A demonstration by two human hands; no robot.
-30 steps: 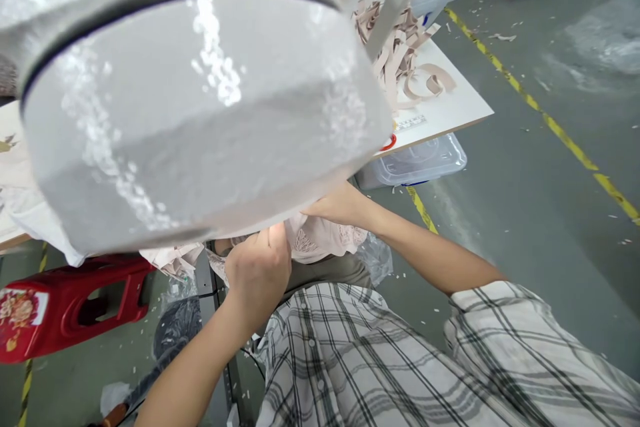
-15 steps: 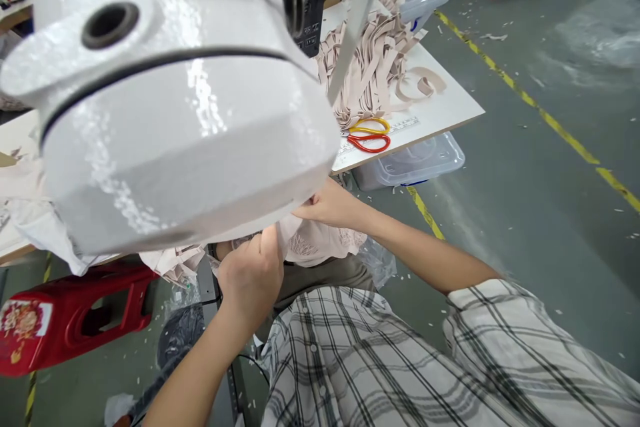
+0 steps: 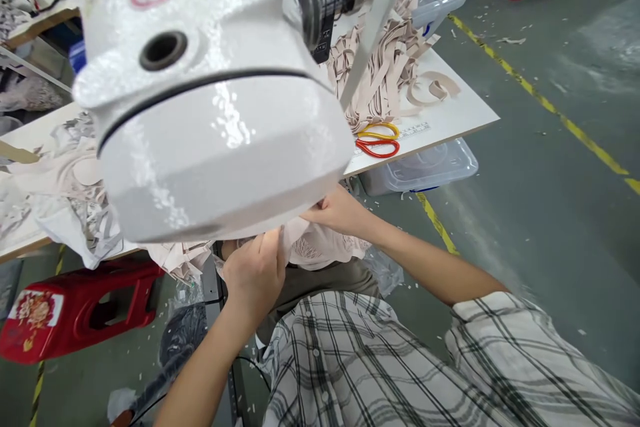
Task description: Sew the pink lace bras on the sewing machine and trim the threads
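Here, at far left, a red stool [image 3: 73, 327] with a flowered sticker stands on the floor [image 3: 525, 213], below the surface [image 3: 463, 110]; pale pink and white garments [image 3: 75, 177] lie heaped on that surface, a white one drooping over its front edge; next comes the white machine [image 3: 225, 153], its rounded head covering the middle of the view; pale strips [image 3: 183, 260] hang beneath the head's lower left edge; the left hand [image 3: 255, 267] is closed, thumb uppermost, gripping the pink cloth [image 3: 325, 247] just below the head; the cloth, partly lacy, spans both hands and droops over the person's lap, its upper part hidden by the machine; the right hand [image 3: 343, 210] pinches it from the other side, near the head's lower right edge, some of its fingers out of sight; right of the head, scissors [image 3: 377, 149] with one yellow and one red handle lie by a clear ruler [image 3: 417, 129], near the surface's front edge; a pile of pink strips [image 3: 383, 77] lies behind them; a clear box [image 3: 435, 170] sits below the surface, and yellow tape [image 3: 555, 110] crosses the floor at right.
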